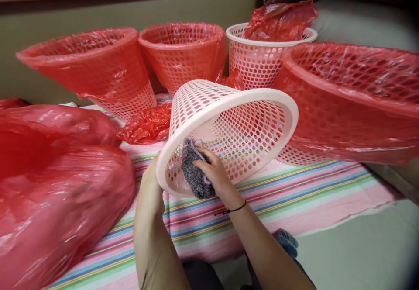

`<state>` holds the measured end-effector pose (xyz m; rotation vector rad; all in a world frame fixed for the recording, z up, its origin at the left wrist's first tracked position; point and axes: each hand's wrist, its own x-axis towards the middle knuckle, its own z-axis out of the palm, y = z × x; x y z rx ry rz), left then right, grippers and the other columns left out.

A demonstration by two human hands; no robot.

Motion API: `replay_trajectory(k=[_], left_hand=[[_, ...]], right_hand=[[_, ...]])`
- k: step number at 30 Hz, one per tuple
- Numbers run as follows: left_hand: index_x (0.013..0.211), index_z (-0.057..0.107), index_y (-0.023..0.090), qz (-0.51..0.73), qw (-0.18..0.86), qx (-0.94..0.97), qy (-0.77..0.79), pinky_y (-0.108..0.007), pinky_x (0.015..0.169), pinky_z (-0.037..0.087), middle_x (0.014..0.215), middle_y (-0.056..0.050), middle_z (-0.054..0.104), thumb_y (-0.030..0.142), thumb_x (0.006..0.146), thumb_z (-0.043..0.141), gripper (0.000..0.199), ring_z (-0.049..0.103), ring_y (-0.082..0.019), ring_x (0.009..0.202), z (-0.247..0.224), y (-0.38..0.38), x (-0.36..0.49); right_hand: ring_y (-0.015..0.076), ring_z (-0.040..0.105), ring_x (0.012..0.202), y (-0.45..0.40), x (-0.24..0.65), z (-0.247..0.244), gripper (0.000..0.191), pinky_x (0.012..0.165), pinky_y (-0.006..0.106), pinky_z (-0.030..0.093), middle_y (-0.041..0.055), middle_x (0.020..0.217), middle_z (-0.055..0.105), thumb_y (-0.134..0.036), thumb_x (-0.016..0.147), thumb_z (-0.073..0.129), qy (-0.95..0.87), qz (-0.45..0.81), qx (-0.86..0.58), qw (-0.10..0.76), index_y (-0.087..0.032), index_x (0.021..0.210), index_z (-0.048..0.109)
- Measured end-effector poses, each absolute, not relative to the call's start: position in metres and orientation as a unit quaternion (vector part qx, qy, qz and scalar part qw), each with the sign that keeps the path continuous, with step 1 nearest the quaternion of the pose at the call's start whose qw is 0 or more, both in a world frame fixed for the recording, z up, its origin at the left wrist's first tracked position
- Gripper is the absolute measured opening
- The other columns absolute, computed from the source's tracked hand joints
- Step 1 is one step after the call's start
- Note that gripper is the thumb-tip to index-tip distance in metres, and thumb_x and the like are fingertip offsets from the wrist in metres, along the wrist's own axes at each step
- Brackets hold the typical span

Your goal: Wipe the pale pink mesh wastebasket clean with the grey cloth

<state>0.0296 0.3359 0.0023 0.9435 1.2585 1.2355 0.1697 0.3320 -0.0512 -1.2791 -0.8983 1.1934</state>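
A pale pink perforated plastic basket (203, 106) lies tilted on its side on the striped cloth, its mouth facing me. My left hand (152, 174) is at the left of its rim, holding it from outside; the fingers are mostly hidden behind the wall. Inside the mouth, my right hand (214, 172) grips a fuzzy grey cloth (196, 172) with a light purple edge. The cloth is against the basket's lower left inner wall. A thin black cord circles my right wrist.
Pink baskets with red plastic liners stand behind: one far left (121, 76), one middle (183, 58), one right (343, 106). Another basket (255, 58) has a red bag bunched in it. Big red plastic bags (81, 194) lie left on the striped cloth (294, 198).
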Motion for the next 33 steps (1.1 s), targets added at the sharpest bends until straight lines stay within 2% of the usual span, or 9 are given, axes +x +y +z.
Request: replay_trajectory(k=[8, 15, 22, 27, 33], left_hand=[[0.1, 0.072, 0.018, 0.495, 0.535, 0.403, 0.553, -0.047, 0.093, 0.051, 0.098, -0.007, 0.073, 0.055, 0.075, 0.068, 0.045, 0.065, -0.03, 0.096, 0.005, 0.336, 0.032], [0.103, 0.073, 0.015, 0.521, 0.559, 0.396, 0.509, -0.044, 0.097, 0.05, 0.101, -0.008, 0.074, 0.056, 0.074, 0.07, 0.05, 0.063, -0.031, 0.107, 0.007, 0.333, 0.037], [0.104, 0.074, 0.016, 0.519, 0.577, 0.385, 0.498, -0.044, 0.096, 0.051, 0.1, -0.008, 0.075, 0.061, 0.072, 0.071, 0.055, 0.065, -0.031, 0.106, 0.009, 0.332, 0.039], [0.102, 0.074, 0.015, 0.526, 0.583, 0.382, 0.486, -0.044, 0.098, 0.05, 0.102, -0.009, 0.075, 0.058, 0.075, 0.07, 0.051, 0.065, -0.03, 0.107, 0.008, 0.331, 0.041], [0.101, 0.071, 0.017, 0.505, 0.589, 0.398, 0.489, -0.043, 0.096, 0.049, 0.099, -0.007, 0.073, 0.052, 0.076, 0.067, 0.043, 0.065, -0.028, 0.099, 0.003, 0.333, 0.042]], right_hand=[[0.0245, 0.063, 0.113, 0.332, 0.17, -0.049, 0.043, 0.104, 0.039, 0.046, 0.0032, 0.119, 0.071, -0.026, 0.071, 0.063, -0.393, 0.493, -0.55, 0.548, -0.023, 0.113, 0.071], [0.0241, 0.064, 0.111, 0.331, 0.17, -0.045, 0.042, 0.101, 0.036, 0.048, 0.0026, 0.116, 0.073, -0.024, 0.07, 0.064, -0.387, 0.489, -0.56, 0.546, -0.022, 0.111, 0.072], [0.0245, 0.064, 0.111, 0.331, 0.171, -0.044, 0.04, 0.1, 0.036, 0.048, 0.0019, 0.115, 0.073, -0.024, 0.07, 0.063, -0.39, 0.491, -0.558, 0.543, -0.023, 0.108, 0.072], [0.0255, 0.063, 0.113, 0.331, 0.171, -0.046, 0.04, 0.102, 0.038, 0.047, 0.0038, 0.119, 0.071, -0.026, 0.072, 0.062, -0.41, 0.479, -0.559, 0.538, -0.022, 0.11, 0.07], [0.0246, 0.059, 0.118, 0.329, 0.167, -0.048, 0.038, 0.109, 0.039, 0.041, 0.0055, 0.12, 0.067, -0.024, 0.074, 0.059, -0.482, 0.395, -0.568, 0.537, -0.023, 0.111, 0.067]])
